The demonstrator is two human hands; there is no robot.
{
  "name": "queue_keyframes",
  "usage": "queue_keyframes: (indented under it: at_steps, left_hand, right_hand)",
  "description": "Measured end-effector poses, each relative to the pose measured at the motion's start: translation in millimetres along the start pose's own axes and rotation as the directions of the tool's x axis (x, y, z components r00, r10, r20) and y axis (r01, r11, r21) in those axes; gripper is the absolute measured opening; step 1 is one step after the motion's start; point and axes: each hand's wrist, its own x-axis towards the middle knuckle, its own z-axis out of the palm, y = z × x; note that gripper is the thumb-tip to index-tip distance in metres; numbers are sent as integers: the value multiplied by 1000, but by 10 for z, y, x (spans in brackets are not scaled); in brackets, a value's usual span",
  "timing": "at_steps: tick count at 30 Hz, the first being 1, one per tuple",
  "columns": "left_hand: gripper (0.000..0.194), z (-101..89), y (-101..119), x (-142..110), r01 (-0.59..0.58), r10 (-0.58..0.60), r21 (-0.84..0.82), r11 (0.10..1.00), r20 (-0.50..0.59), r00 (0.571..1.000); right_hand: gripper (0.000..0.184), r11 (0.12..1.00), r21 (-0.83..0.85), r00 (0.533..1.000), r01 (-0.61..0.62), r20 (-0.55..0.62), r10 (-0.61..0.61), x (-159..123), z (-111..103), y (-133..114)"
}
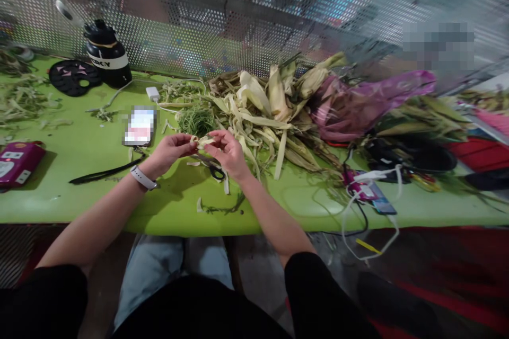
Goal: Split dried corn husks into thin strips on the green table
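Corn-husk strip spans the gap between our left hand and right hand, its long axis running roughly crosswise, and we pinch it with fingertips at either end, neither hand nearer, above the scissors on the green table.

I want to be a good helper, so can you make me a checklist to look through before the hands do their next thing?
1. Husk piece held by both hands: ok. The left hand and right hand pinch the pale husk piece.
2. Grip firm: cannot tell; fingers cover part of it.
3. Scissors close by: ok, on the table just below the hands.
4. More husks near: ok, a big husk pile lies beyond the right hand.
5. Table free of scraps: not ok, a pale scrap lies by the scissors.
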Motion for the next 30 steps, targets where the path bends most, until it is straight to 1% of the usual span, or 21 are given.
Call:
queue_keyframes:
  at_steps: [3,5,8,11,13,15,18,20,21,23,27,30]
  left_hand:
    - [37,6,18,-8,4,-3,-5,1000,21,1000]
    - [37,14,21,-14,-9,8,18,1000,41,999]
    - [35,29,18,-22,-29,27,39,999,51,998]
    - [34,44,14,-29,-48,44,53,997,62,997]
    - [33,48,8,-31,-64,59,74,995,76,995]
    - [32,45,-2,-29,-73,65,92,993,89,994]
    - [32,39,-17,-23,-77,68,96,992,98,993]
    - [32,43,-21,-24,-84,73,111,990,99,992]
    - [32,49,-20,-27,-88,76,122,989,100,992]
    - [31,68,-16,-37,-99,85,149,984,97,992]
    - [32,105,-20,-51,-125,116,191,974,61,991]
    - [35,104,-46,-39,-166,159,197,966,47,986]
  right_hand:
    - [33,999,37,998,-6,59,4,-13,5,-9]
    - [34,997,59,998,-40,46,37,-13,17,-3]
    - [40,990,111,996,-90,3,90,5,35,24]
    - [42,977,167,990,-134,-23,140,27,53,84]
    - [42,974,171,987,-150,-32,158,33,64,126]
    - [40,987,119,992,-107,-53,114,27,69,145]
    - [31,999,-4,996,40,-75,-40,5,69,114]
    - [24,992,-34,992,118,-47,-120,-10,68,72]
    - [22,991,-32,991,133,-28,-134,-17,68,53]
    - [22,994,-19,994,105,-13,-106,-27,73,29]
    - [32,1000,1,997,-27,-72,27,-31,88,30]
    - [31,998,-29,997,-59,-48,58,-29,88,31]
